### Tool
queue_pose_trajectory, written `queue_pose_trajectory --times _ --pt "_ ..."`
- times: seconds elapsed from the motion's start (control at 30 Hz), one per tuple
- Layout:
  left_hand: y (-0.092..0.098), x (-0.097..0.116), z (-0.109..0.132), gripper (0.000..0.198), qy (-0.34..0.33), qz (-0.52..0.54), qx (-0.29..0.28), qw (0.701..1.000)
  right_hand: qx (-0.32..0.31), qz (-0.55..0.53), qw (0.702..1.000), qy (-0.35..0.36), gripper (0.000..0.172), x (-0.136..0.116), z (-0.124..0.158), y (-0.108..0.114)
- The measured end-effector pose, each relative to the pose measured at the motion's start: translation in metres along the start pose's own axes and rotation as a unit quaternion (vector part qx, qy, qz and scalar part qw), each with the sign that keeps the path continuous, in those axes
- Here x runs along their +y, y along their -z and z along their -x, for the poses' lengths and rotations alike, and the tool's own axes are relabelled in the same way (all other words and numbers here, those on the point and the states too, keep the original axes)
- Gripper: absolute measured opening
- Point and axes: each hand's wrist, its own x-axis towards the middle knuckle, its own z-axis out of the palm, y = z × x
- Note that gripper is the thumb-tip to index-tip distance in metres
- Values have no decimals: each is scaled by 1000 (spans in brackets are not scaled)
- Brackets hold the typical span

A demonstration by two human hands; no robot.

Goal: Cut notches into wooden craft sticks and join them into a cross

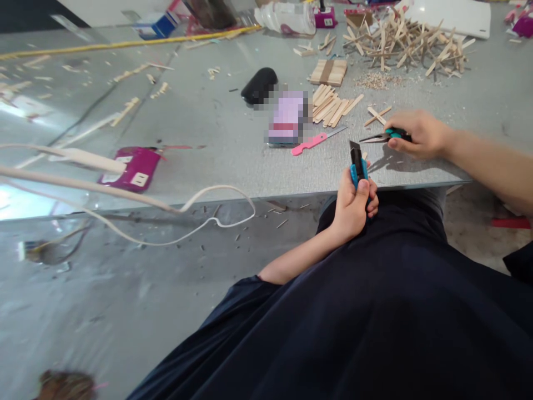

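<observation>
My left hand (353,204) is wrapped round a blue and black utility knife (357,164), its dark end pointing up at the table's front edge. To its right, my right hand (418,133) grips long-nose pliers (380,137) with teal and black handles, the jaws pointing left over the table. Two crossed wooden sticks (377,115) lie just beyond the pliers. A pink-handled blade (310,144) rests left of the knife. Behind it are loose flat sticks (333,106) and a banded bundle of sticks (328,72).
A large heap of sticks (403,44) lies at the back right. A phone (287,118) and a black case (260,85) lie left of the loose sticks. White cables (200,197) hang over the front edge near a purple socket block (137,169).
</observation>
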Motion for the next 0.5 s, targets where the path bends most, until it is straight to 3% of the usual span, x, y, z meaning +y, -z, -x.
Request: queue_pose_trajectory --times 0.13,0.33,0.5 --pt "2 4 1 63 0 23 -33 999 39 31 995 -84 87 21 2 13" --pt "5 6 1 51 -7 49 -66 997 45 142 932 -331 53 48 7 22" --pt "4 0 0 44 -21 51 -93 994 45 143 901 -408 51 49 6 20"
